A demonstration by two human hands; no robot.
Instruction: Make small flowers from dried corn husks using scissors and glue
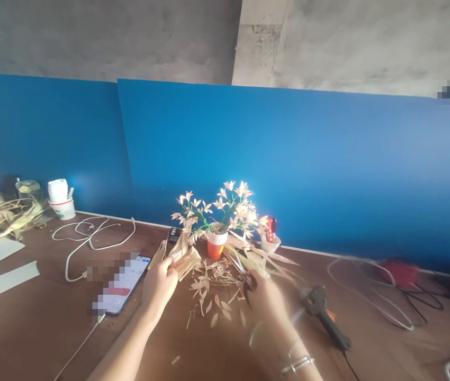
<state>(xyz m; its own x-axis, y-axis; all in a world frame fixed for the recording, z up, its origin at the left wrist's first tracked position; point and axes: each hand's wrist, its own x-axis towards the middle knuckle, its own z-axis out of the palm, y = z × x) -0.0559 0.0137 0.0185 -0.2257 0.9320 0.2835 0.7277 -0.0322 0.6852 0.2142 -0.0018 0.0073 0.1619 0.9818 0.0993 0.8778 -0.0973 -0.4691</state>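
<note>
My left hand (161, 288) is closed around a dried corn husk (187, 263), pinching it between thumb and fingers left of an orange-and-white paper cup (217, 248). My right hand (267, 299), smeared by motion, has its fingers in the dark handles of a pair of scissors (250, 282). The blades point up and left, toward more husk strips beside the cup. Pale husk flowers (243, 206) on green stems rise from the cup. Between my hands, cut petal-shaped pieces (214, 320) and small husk flowers lie scattered on the brown table (193, 349).
A glue gun (324, 315) lies right of my right hand, its cord trailing forward. A phone (132, 283) on a white cable is at my left. Farther left are a white cup (63, 209) and a husk pile (8, 214). A blue partition (288, 159) closes the back.
</note>
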